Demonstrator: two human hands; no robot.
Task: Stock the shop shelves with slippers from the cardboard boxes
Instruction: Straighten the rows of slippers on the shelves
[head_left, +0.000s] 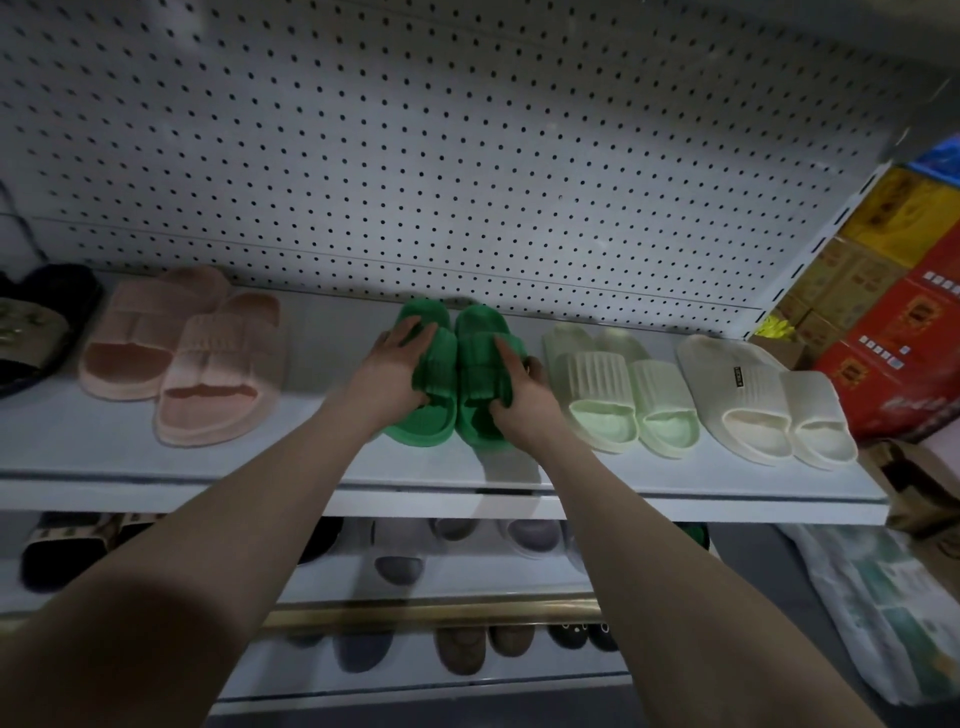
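Forearms nearest lens. Your left hand (400, 364) and right hand (519, 387) each clamped on one green slipper (457, 374), pair on shelf (311, 467) between pink pair (187, 358) and pale-green pair (618, 395). Square heels to shelf edge, match neighbours' spacing, then let go.

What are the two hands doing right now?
Left hand: closed on the left green slipper.
Right hand: closed on the right green slipper.

You see green slippers (457, 374) side by side, toes toward you, on the white shelf (322, 467), between pink and pale-green pairs.
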